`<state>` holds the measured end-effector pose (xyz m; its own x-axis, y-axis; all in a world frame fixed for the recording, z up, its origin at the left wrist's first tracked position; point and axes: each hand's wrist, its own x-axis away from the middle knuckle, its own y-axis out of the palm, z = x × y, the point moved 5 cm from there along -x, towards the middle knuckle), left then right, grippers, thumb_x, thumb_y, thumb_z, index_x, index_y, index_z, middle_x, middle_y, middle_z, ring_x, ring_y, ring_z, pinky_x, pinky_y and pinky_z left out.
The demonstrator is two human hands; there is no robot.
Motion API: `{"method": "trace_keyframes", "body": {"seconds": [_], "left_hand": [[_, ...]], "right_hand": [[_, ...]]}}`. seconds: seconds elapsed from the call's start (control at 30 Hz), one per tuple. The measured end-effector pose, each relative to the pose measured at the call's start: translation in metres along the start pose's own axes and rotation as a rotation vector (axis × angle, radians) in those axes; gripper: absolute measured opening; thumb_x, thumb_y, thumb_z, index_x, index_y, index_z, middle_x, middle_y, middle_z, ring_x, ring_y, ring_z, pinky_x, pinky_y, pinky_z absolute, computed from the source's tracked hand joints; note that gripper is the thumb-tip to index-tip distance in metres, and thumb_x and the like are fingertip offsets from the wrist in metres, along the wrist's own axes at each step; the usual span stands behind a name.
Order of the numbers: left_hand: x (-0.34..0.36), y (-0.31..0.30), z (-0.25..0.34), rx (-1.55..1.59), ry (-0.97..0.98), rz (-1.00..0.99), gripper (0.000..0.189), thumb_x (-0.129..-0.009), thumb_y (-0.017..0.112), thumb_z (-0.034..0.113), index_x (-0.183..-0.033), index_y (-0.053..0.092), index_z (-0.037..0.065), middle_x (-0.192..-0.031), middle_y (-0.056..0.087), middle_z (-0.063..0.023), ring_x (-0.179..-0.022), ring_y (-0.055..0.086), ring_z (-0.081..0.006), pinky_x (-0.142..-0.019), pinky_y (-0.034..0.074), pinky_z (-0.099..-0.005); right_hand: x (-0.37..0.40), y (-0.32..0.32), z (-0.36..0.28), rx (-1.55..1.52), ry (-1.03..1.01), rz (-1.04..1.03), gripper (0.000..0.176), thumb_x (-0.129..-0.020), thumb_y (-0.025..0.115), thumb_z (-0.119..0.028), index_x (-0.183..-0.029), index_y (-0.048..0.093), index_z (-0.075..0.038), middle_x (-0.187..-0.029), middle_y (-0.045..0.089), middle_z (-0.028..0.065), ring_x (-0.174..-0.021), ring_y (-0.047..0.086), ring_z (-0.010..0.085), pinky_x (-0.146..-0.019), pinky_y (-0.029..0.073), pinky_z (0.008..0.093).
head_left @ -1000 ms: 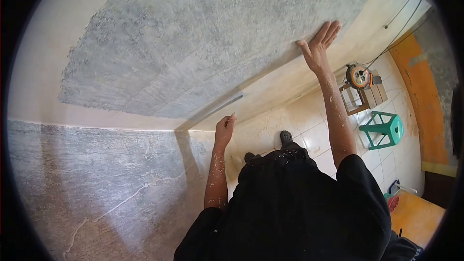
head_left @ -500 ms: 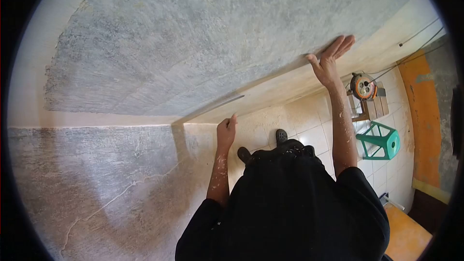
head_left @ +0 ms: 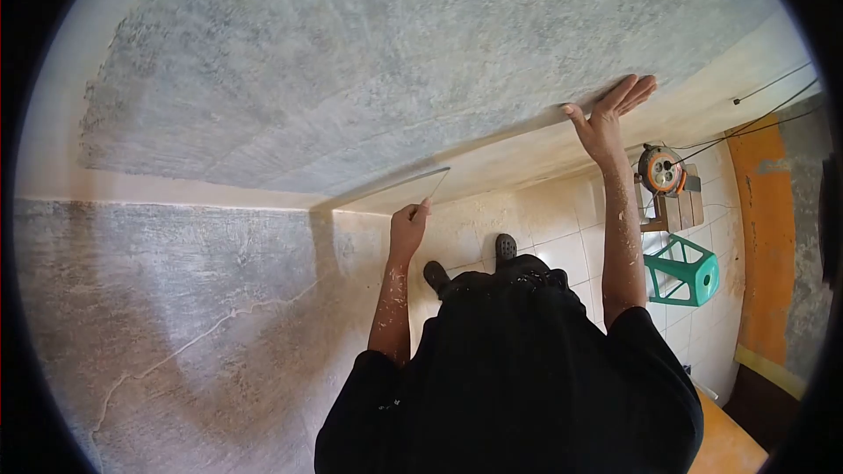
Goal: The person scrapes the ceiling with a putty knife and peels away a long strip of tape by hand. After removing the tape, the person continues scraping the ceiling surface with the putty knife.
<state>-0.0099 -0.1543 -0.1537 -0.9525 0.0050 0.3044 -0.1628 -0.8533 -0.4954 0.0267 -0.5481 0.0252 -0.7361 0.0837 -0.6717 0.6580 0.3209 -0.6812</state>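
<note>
My left hand (head_left: 407,230) is closed around a thin, wide-bladed scraper (head_left: 431,183); its handle is hidden in the fist. The blade is seen at a steep angle, with its far edge at or very close to the wall (head_left: 369,61), which is coated in rough grey. Higher to the right, my right hand (head_left: 606,127) rests against the same wall with thumb and fingers spread, holding nothing. White specks cling to both forearms.
A side wall (head_left: 219,298) with a pale crack line meets the coated wall at the left. At right are an orange cable reel (head_left: 663,169) on a wooden stool (head_left: 686,210), black cables, and a green plastic stool (head_left: 694,279). Dark clogs (head_left: 506,247) stand on dusty floor tiles (head_left: 562,254).
The scraper's blade has turned, so more of its face shows. My view has shifted slightly. The right hand stays spread on the wall.
</note>
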Motion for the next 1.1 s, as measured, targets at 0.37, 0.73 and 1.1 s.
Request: {"method": "trace_keyframes", "body": {"seconds": [0.37,0.73,1.1], "left_hand": [[0.005,0.015,-0.005,0.079,-0.012,0.015,0.051,-0.089,0.061,0.043,-0.084,0.066,-0.008,-0.064,0.059,-0.0118,-0.059,0.049,-0.015,-0.06,0.043,-0.0326],[0.005,0.029,-0.002,0.079,0.047,0.071,0.049,-0.087,0.064,0.042,-0.083,0.067,-0.007,-0.061,0.057,-0.0078,-0.059,0.048,-0.0124,-0.057,0.041,-0.0302],[0.019,0.034,-0.006,0.255,-0.058,0.121,0.048,-0.087,0.065,0.04,-0.08,0.066,-0.007,-0.058,0.051,-0.0036,-0.059,0.043,-0.0094,-0.056,0.039,-0.0291]], "right_hand": [[0.014,-0.032,-0.012,-0.015,-0.011,0.368,0.088,-0.075,0.078,-0.036,-0.137,0.026,-0.004,-0.14,0.016,0.0287,-0.13,0.017,0.0351,-0.1,0.026,0.0499],[0.011,0.013,0.009,-0.912,0.617,-0.151,0.035,-0.09,0.064,-0.019,-0.066,0.067,0.006,-0.055,0.061,0.0094,-0.045,0.055,0.011,-0.043,0.042,0.0233],[0.008,0.014,0.009,-0.925,0.578,-0.208,0.039,-0.091,0.062,-0.024,-0.068,0.068,0.007,-0.057,0.063,0.0122,-0.043,0.056,0.0135,-0.04,0.043,0.0234]]}}
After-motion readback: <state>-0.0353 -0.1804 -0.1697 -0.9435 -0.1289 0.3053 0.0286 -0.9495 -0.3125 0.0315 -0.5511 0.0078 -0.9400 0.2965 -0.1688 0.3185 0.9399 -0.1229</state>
